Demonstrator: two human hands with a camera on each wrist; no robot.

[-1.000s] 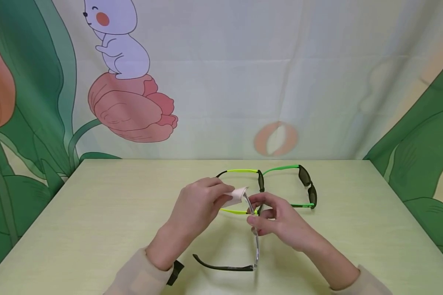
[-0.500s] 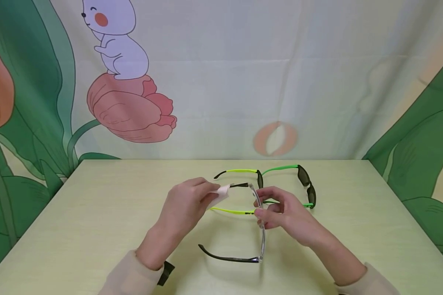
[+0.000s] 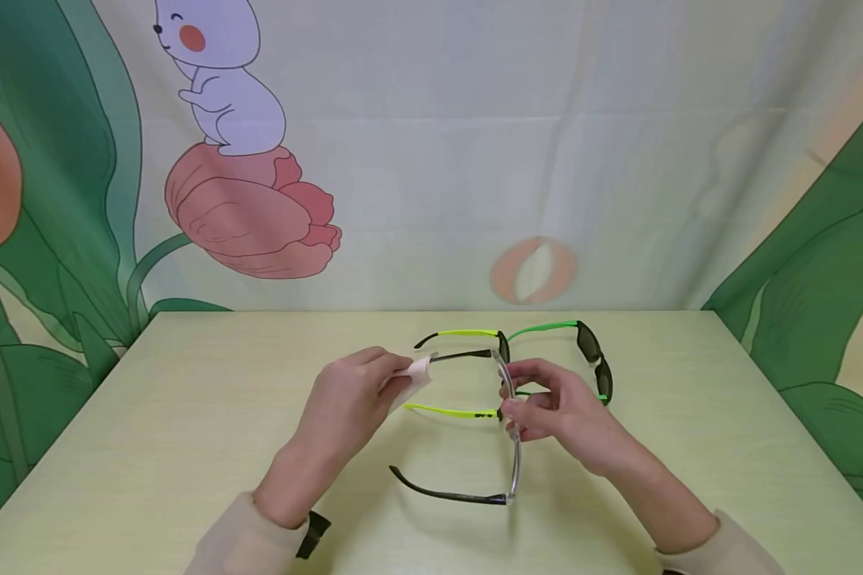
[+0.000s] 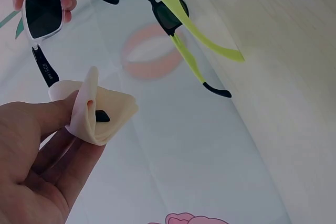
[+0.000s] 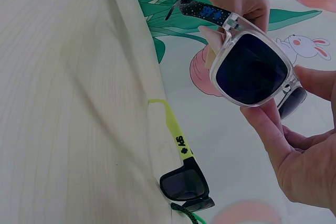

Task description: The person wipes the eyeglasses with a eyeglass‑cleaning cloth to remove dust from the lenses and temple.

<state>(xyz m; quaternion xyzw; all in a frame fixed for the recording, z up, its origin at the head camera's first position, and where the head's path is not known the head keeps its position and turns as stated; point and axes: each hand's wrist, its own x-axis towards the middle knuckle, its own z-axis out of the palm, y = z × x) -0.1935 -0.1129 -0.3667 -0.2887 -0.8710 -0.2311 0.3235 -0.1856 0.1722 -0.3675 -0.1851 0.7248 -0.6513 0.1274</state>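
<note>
My right hand (image 3: 564,415) holds a pair of sunglasses (image 3: 515,471) by the middle of the front, thumb on one side and fingers on the other. They have a clear frame, dark lenses (image 5: 252,69) and black speckled temple arms, and are raised above the table with both arms spread to the left. A pale cloth (image 4: 113,108) is pinched between thumb and fingers of my left hand (image 3: 348,399). It is folded round the far temple arm near its end, whose black tip pokes out of the fold in the left wrist view.
Behind the raised pair, yellow-armed black sunglasses (image 3: 449,412) stand unfolded on the pale table (image 3: 208,383). Green-armed sunglasses (image 3: 604,379) are just right of them. A printed curtain (image 3: 417,160) hangs along the table's back edge.
My left hand has slid the cloth leftward along the far temple arm, from near the hinge toward its tip. My right hand has moved slightly right and up with the sunglasses.
</note>
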